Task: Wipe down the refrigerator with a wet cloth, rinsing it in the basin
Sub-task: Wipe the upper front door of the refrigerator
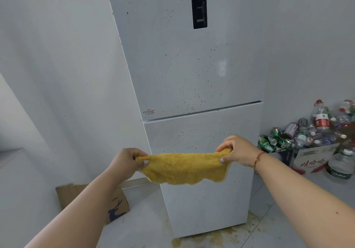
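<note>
The tall white refrigerator (pixel 192 75) fills the middle of the view, its two doors speckled with dark spots and faint curved smears, with a black panel set into the upper door. In front of the lower door hangs the yellow cloth (pixel 184 168), stretched flat between both hands and sagging along its ragged lower edge; it seems to hang clear of the door, though that is hard to judge. The left hand (pixel 127 162) pinches its left top corner, and the right hand (pixel 237 151) pinches the right one.
</note>
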{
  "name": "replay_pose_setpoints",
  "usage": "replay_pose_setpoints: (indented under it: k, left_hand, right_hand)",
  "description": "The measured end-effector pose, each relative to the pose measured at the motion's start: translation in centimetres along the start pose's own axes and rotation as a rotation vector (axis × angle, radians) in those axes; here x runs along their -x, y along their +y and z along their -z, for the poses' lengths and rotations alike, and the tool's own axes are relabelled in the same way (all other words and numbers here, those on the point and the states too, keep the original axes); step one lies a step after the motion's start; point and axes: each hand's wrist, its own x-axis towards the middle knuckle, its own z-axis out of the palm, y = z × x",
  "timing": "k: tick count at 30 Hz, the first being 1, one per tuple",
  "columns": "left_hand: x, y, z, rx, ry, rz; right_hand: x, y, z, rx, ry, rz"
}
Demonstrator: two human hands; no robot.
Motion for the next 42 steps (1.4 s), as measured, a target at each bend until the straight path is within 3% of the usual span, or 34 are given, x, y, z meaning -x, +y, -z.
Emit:
replay_pose_setpoints:
  k: [3, 5, 10, 12, 15, 19, 22, 26, 28, 30, 32, 35, 42]
  left_hand:
    - [-0.4, 0.0, 0.3, -0.007, -0.055, 0.001]
    - [-0.6, -0.1, 0.5, 0.068, -0.055, 0.021]
    - [-0.8, 1.7, -1.0, 0.506, -0.039, 0.151]
    - [-0.7, 3.3, -2.0, 0.559, -0.031, 0.163]
    - [-0.8, 6.0, -3.9, 0.639, -0.08, 0.127]
    - [-1.4, 9.1, -5.4, 0.773, -0.199, 0.062]
    - [-2.4, 10.0, -5.7, 0.731, -0.202, 0.001]
    - [-4.1, 11.0, -5.7, 0.616, -0.06, -0.075]
    - [-4.9, 12.1, -5.8, 0.533, -0.11, -0.191]
    - [-5.4, 13.6, -6.0, 0.451, -0.249, -0.277]
    - [-5.9, 14.8, -5.8, 0.401, -0.311, -0.306]
    - [-7.9, 15.7, -3.9, 0.432, -0.181, -0.398]
    - [-13.9, 16.5, 2.9, 0.319, 0.196, -0.583]
  right_hand:
    - [-0.4, 0.3, 0.6, 0.08, 0.04, 0.014]
    - [-0.5, 0.9, 1.0, -0.012, 0.099, -0.045]
    - [-0.1, -0.8, 0.3, -0.608, 0.202, -0.239]
    - [-0.1, -2.5, -0.4, -0.817, 0.23, -0.283]
    - [-0.2, -5.4, -1.4, -0.989, 0.176, -0.24]
    - [-0.5, -9.1, -2.5, -0.946, 0.039, -0.107]
    - [-1.2, -9.6, -2.7, -0.942, 0.033, -0.147]
    - [-2.4, -8.4, -2.5, -1.022, 0.219, -0.386]
    - [-2.9, -8.2, -2.9, -1.29, 0.108, -0.439]
    - [-3.8, -8.6, -3.0, -1.673, -0.033, -0.361]
    - [-4.7, -9.6, -2.3, -1.918, -0.055, -0.253]
    - [-7.0, -11.2, -0.1, -2.014, 0.081, -0.063]
    - [-13.0, -13.5, 4.7, -2.048, 0.512, 0.051]
